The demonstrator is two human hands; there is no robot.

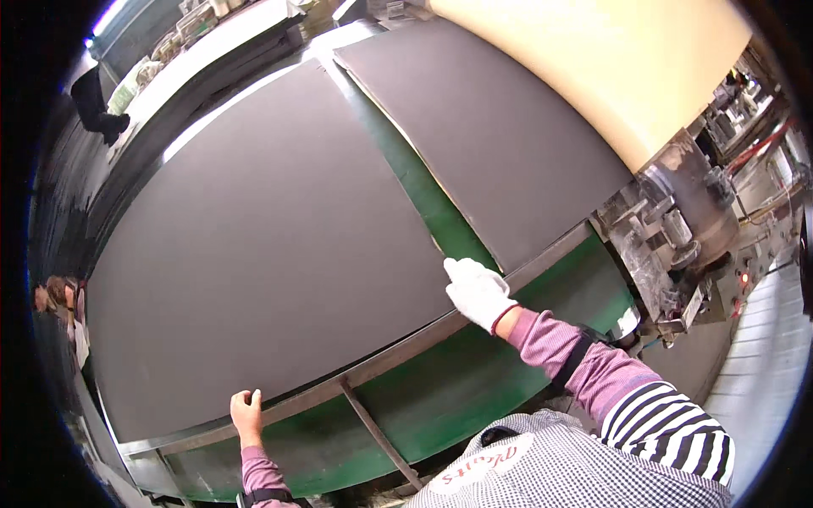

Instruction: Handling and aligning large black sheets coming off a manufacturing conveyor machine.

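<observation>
A large dark grey sheet (pixel 254 254) lies flat over a green conveyor belt (pixel 436 203). My left hand (pixel 247 415), bare, is closed at the near edge of this sheet, its fingers curled over the rim. My right hand (pixel 480 292) wears a white knitted glove and is closed on the sheet's near right corner, beside the strip of green belt; its fingertips are partly hidden. Across that strip lies a second dark grey sheet (pixel 491 127), with a thin pale edge on its left side. Neither hand touches it.
A metal rail (pixel 381 364) runs along the near side of the belt. Wide tan sheet material (pixel 618 59) spreads at the upper right, next to machinery with a roller (pixel 690 190). Another person (pixel 61 296) is at the far left. A long pale-topped table (pixel 195 72) stands behind.
</observation>
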